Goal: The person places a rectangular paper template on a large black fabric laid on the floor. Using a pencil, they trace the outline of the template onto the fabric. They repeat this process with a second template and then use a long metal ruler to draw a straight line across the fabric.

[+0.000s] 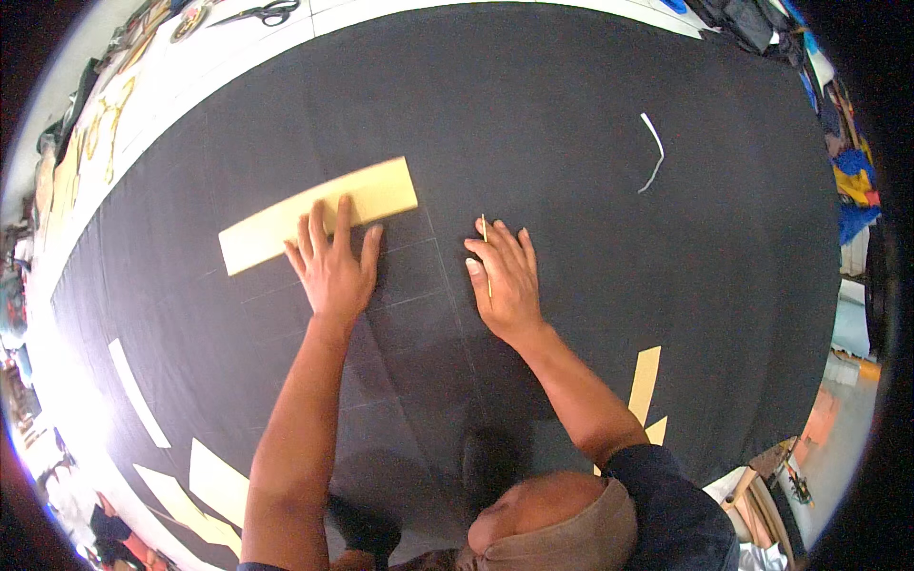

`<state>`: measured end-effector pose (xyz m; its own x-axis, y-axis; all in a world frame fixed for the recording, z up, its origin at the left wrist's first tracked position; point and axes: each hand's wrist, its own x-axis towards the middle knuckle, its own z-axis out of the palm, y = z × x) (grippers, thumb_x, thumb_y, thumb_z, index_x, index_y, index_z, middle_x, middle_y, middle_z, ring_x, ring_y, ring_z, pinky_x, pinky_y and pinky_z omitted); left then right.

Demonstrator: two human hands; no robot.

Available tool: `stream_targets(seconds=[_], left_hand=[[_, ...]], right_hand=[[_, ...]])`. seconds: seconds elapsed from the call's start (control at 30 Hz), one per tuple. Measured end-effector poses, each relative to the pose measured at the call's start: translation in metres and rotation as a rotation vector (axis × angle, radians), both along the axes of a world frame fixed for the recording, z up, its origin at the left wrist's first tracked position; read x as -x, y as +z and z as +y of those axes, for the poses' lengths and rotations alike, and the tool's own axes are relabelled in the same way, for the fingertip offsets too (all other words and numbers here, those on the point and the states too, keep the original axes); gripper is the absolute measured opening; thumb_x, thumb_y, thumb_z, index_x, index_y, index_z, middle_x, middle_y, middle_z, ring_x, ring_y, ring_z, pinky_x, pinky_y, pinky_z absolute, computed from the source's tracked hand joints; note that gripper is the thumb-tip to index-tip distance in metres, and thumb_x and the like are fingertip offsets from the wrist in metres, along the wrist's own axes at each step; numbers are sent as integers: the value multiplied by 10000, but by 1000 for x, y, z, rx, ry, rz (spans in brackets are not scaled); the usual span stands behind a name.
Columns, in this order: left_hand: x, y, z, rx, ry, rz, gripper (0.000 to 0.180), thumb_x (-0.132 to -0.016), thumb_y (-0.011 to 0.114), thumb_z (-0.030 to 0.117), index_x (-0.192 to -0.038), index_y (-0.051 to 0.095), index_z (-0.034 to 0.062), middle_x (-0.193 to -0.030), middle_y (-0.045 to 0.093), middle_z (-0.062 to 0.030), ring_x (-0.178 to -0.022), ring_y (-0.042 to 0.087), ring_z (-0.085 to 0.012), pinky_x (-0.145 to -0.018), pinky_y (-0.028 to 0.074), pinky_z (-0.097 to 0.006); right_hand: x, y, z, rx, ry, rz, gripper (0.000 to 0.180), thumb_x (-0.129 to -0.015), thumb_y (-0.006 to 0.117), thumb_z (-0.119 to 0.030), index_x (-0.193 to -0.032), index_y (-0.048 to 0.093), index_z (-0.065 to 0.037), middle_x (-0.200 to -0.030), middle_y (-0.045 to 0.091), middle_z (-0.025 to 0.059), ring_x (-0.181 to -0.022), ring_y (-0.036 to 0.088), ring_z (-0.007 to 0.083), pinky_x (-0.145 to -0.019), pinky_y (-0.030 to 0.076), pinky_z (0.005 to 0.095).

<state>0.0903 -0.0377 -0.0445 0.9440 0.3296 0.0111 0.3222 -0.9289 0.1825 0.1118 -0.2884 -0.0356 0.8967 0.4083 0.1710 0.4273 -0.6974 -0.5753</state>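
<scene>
A long yellow card strip [276, 227] lies slanted on black cloth [533, 105] spread out before me. My left hand [336, 259] is open, its spread fingertips resting on the strip's near edge and surface. My right hand [506, 276] is to the right of the strip, apart from it. Between its thumb and fingers is a thin pale-yellow stick [489, 282], pointing away from me; its exact kind is unclear. Faint white lines [400, 301] cross the cloth below and between my hands.
A bent white strip [659, 150] lies at the far right on the cloth. A white strip [139, 392] and cream card pieces [217, 482] are at the near left. Another yellow piece [645, 383] rests beside my right forearm. Black-handled scissors [271, 12] sit beyond the cloth.
</scene>
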Motion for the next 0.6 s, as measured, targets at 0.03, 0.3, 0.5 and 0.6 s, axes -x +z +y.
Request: stream_targets(seconds=[0.03, 0.3, 0.5, 0.6], left_hand=[[-18, 1, 6, 16, 22, 2, 671, -1013, 497, 600, -1573, 420, 239, -1608, 354, -189, -1522, 259, -421, -1225, 154, -659], [-60, -15, 21, -28, 28, -184, 702, -997, 574, 528, -1549, 420, 121, -1595, 388, -193, -1505, 304, -417, -1233, 170, -620], [-59, -10, 18, 22, 44, -189, 680, -978, 603, 479, -1531, 438, 119, -1580, 392, -212, -1507, 293, -424, -1241, 160, -607], [-62, -7, 15, 44, 50, -184, 671, -971, 616, 463, -1522, 448, 120, -1579, 392, -209, -1504, 295, -427, -1242, 163, -605]], right_hand=[[0, 0, 3, 37, -14, 14, 250, -1023, 568, -211, -1236, 633, -96, -1436, 580, 183, -1394, 481, 382, -1196, 271, 589], [1, -3, 7, 77, -63, 68, 292, -982, 593, -202, -1245, 642, -85, -1578, 427, 196, -1493, 329, 437, -1230, 205, 611], [5, -5, 5, 182, 88, 80, 287, -976, 583, -193, -1224, 658, -70, -1574, 443, 197, -1501, 315, 446, -1233, 160, 641], [2, -4, 7, 190, 65, 48, 246, -988, 576, -186, -1179, 672, -64, -1518, 525, 176, -1465, 384, 446, -1222, 196, 642]])
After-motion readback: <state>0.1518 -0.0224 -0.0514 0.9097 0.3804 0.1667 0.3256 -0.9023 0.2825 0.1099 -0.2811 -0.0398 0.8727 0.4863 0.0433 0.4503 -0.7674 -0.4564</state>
